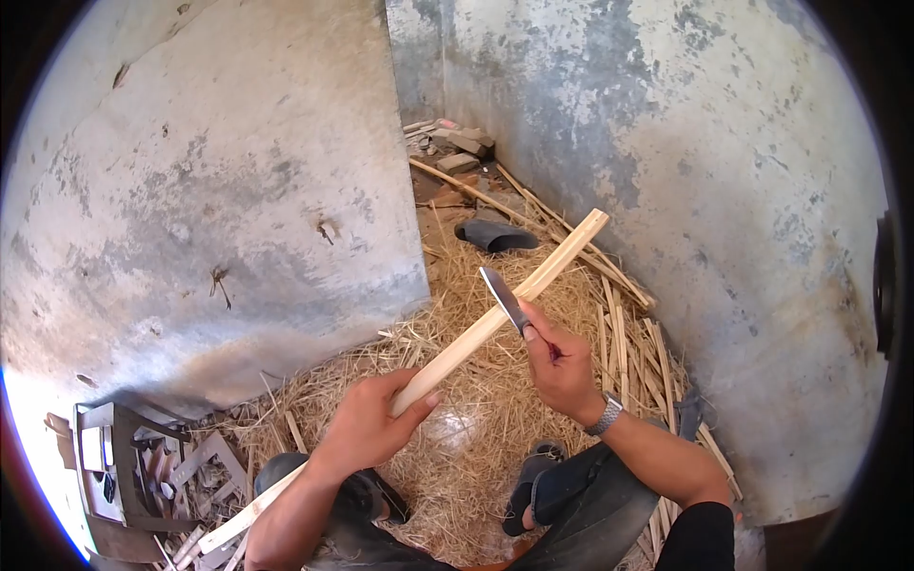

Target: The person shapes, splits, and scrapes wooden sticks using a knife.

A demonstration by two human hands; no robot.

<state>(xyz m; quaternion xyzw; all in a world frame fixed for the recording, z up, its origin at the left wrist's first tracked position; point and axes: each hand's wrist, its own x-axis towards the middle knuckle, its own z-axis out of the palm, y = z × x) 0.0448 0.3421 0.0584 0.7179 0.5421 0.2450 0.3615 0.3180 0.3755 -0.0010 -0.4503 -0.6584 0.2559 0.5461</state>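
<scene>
A long pale strip of split wood, perhaps bamboo [457, 350], runs slantwise from beside my left forearm up toward the wall corner. My left hand [373, 419] is wrapped round its lower middle, thumb on top. In my right hand [560, 366] is a knife [502, 298], its handle mostly hidden in the fist. The blade lies across the strip's upper part and points up and left. A metal watch [606, 415] circles my right wrist.
Shavings [457, 476] cover the floor around my feet. Cut strips [624, 357] lie along the right wall. A dark curved object [497, 236] and bricks [459, 152] are further off. A wooden frame like a stool [119, 476] stands at lower left.
</scene>
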